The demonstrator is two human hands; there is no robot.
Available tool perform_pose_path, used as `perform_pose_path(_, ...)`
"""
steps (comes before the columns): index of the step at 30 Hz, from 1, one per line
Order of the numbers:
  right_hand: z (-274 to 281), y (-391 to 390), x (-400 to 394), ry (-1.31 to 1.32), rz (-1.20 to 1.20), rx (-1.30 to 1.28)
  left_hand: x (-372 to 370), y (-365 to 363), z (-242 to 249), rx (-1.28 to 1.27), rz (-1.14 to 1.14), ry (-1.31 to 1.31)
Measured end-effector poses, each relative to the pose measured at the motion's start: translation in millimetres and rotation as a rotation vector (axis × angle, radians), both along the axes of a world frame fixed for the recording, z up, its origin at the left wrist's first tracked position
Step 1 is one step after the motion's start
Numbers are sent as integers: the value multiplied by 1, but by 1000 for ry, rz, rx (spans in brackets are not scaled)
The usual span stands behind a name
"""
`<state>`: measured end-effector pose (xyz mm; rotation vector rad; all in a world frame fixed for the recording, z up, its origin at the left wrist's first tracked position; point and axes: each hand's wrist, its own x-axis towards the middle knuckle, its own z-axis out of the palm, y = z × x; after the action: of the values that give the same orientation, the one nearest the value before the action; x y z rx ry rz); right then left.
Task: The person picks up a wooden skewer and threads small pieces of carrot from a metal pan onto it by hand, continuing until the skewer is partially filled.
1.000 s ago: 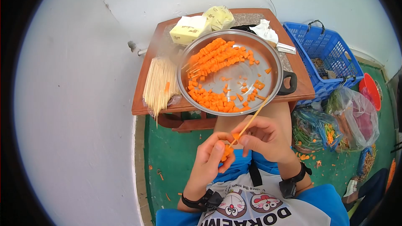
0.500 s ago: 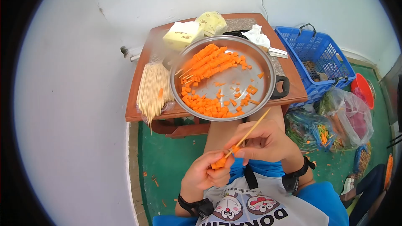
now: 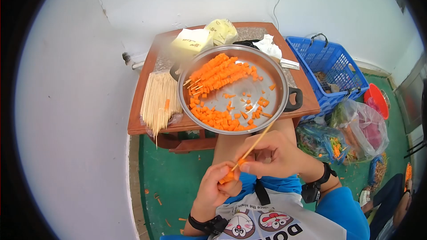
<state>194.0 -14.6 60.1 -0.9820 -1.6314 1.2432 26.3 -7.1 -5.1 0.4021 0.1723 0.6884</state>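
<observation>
Moved: carrot pieces (image 3: 227, 177) sit lower on the skewer (image 3: 253, 144), nearer the left hand (image 3: 218, 186).
Grip: left hand pinches carrot; right hand (image 3: 271, 155) pinches skewer.

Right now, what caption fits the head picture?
Two hands thread carrot pieces onto a skewer below the pan.

Glossy, smooth metal pan (image 3: 279, 80); matt wooden skewers (image 3: 160, 100); brown wooden worktop (image 3: 299, 86) with speckled stone inlay; blue plastic basket (image 3: 327, 64); clear glossy plastic bags (image 3: 362, 126).
</observation>
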Motion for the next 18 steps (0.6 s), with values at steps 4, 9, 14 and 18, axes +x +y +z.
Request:
perform_pose_path(4,-1,5,-2,-77,-30,-23,-1,3,3,119,173,168)
perform_pose_path(9,-2,5,-10,206,-44,-251,-2,-1,6,410,473,473)
perform_pose_path(14,-5,7,-11,319,-87,-291,-2,-4,7,721,615,772)
perform_pose_path(18,-9,5,-8,255,-64,-268,-3,-5,13,546,517,674)
